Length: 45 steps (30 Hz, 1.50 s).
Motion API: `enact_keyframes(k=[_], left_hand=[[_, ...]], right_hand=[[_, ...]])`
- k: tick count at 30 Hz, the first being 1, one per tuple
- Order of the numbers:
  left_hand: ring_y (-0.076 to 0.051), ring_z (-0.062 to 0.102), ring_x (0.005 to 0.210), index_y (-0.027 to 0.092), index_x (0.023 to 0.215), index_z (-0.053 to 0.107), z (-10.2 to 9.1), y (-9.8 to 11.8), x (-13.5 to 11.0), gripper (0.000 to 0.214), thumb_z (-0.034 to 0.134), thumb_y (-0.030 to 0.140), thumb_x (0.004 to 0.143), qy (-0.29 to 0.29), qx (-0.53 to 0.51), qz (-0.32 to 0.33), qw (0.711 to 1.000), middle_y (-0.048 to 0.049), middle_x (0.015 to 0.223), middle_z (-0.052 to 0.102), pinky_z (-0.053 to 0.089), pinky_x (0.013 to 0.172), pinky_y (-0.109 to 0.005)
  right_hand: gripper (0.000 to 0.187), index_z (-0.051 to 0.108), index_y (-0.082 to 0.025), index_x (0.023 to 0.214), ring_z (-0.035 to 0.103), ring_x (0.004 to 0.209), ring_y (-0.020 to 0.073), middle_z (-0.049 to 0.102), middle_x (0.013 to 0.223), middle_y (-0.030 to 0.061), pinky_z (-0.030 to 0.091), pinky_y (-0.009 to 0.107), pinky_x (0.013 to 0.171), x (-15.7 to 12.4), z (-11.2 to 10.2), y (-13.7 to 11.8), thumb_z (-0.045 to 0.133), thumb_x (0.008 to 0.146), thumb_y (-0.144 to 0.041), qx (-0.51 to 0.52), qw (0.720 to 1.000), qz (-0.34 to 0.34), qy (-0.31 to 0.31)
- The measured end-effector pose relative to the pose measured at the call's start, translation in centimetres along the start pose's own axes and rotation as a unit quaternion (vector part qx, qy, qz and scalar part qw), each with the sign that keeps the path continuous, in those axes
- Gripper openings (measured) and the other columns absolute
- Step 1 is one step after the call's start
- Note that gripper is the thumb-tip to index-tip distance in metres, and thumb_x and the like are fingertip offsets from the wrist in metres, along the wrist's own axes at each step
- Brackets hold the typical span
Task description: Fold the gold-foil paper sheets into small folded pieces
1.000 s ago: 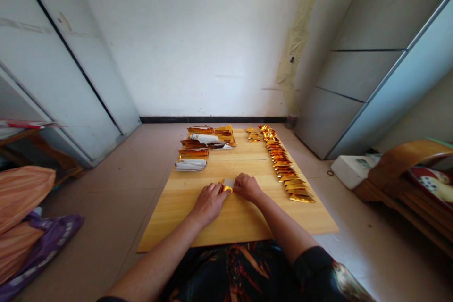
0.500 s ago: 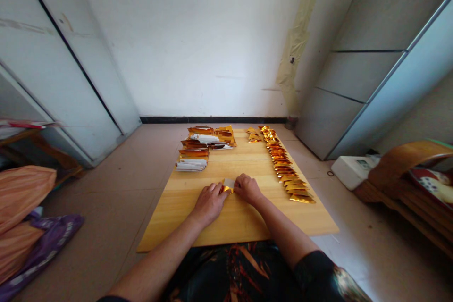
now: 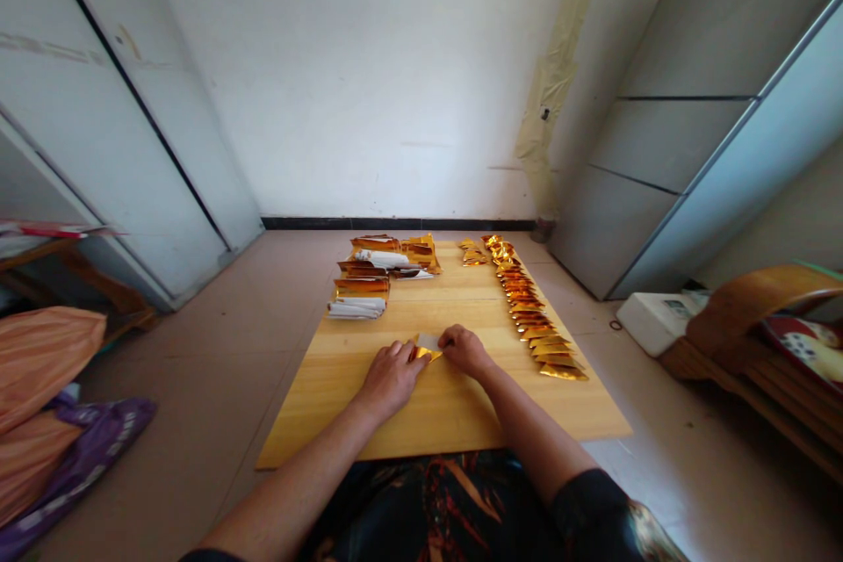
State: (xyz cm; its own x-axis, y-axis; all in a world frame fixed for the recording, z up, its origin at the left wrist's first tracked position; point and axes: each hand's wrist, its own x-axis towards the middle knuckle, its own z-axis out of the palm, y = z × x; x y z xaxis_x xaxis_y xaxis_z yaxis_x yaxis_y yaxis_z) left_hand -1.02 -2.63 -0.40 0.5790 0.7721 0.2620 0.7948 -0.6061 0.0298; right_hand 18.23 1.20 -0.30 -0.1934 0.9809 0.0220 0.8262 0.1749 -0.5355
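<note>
One gold paper piece point(image 3: 428, 341) lies near the middle of the wooden board point(image 3: 431, 417), the left hand point(image 3: 391, 376) with fingers clamped on its end nearer the board's left side, the right hand point(image 3: 468, 354) pinching the opposite edge; for a clean crease, pin it flat and press evenly

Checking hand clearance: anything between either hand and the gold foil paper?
Nothing visible: the left hand touches the gold foil paper on its left, the right hand on its right; folded foil pieces lie apart, farther right.
</note>
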Motion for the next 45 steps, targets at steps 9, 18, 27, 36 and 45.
enact_keyframes(k=[9, 18, 27, 36, 45], left_hand=[[-0.02, 0.052, 0.093, 0.03, 0.118, 0.059, -0.2, 0.1, 0.0, 0.033, 0.046, 0.02, 0.089, -0.013, -0.001, -0.002, 1.0, -0.0078, 0.108, 0.059, 0.044, 0.08, -0.033], [-0.02, 0.051, 0.097, 0.031, 0.112, 0.062, -1.4, -0.7, -0.1, 0.03, 0.043, 0.023, 0.09, -0.046, -0.026, 0.038, 0.998, -0.0049, 0.116, 0.057, 0.041, 0.085, -0.031], [-0.021, 0.05, 0.099, 0.029, 0.108, 0.064, -1.3, -1.0, 0.0, 0.028, 0.043, 0.023, 0.091, -0.057, -0.027, 0.043, 0.997, -0.0058, 0.113, 0.057, 0.042, 0.086, -0.033], [-0.02, 0.051, 0.097, 0.031, 0.107, 0.065, -1.4, -0.9, 0.0, 0.027, 0.046, 0.021, 0.089, -0.047, -0.03, 0.043, 0.998, -0.0061, 0.113, 0.058, 0.044, 0.084, -0.034], [-0.021, 0.052, 0.098, 0.03, 0.105, 0.065, -1.2, -0.9, 0.1, 0.026, 0.046, 0.023, 0.09, -0.046, -0.044, 0.036, 0.997, -0.0069, 0.112, 0.058, 0.044, 0.087, -0.035]], right_hand=[[0.014, 0.066, -0.018, 0.08, 0.059, 0.078, 0.0136, 0.066, 0.086, 0.0037, 0.041, 0.021, 0.07, -0.5, 0.6, -2.0, 0.055, 0.076, -0.011, -0.013, 0.999, -0.048, 0.004], [0.017, 0.068, -0.019, 0.08, 0.059, 0.079, 0.0127, 0.066, 0.086, 0.003, 0.041, 0.02, 0.07, 0.3, 0.6, -1.2, 0.054, 0.075, -0.008, -0.017, 0.997, -0.069, -0.04], [0.009, 0.066, -0.018, 0.081, 0.055, 0.074, 0.0112, 0.063, 0.084, 0.0011, 0.039, 0.019, 0.065, 0.1, 0.4, -1.3, 0.062, 0.074, -0.015, -0.007, 0.997, -0.062, -0.048], [0.012, 0.065, -0.017, 0.079, 0.054, 0.074, 0.0111, 0.062, 0.082, 0.001, 0.039, 0.019, 0.065, 0.2, 0.1, -1.4, 0.063, 0.069, -0.011, 0.018, 0.997, -0.05, -0.055], [0.019, 0.066, -0.016, 0.08, 0.056, 0.075, 0.0118, 0.065, 0.082, 0.0018, 0.04, 0.019, 0.067, 0.3, -0.8, -1.5, 0.058, 0.067, -0.004, 0.014, 0.997, -0.041, -0.058]])
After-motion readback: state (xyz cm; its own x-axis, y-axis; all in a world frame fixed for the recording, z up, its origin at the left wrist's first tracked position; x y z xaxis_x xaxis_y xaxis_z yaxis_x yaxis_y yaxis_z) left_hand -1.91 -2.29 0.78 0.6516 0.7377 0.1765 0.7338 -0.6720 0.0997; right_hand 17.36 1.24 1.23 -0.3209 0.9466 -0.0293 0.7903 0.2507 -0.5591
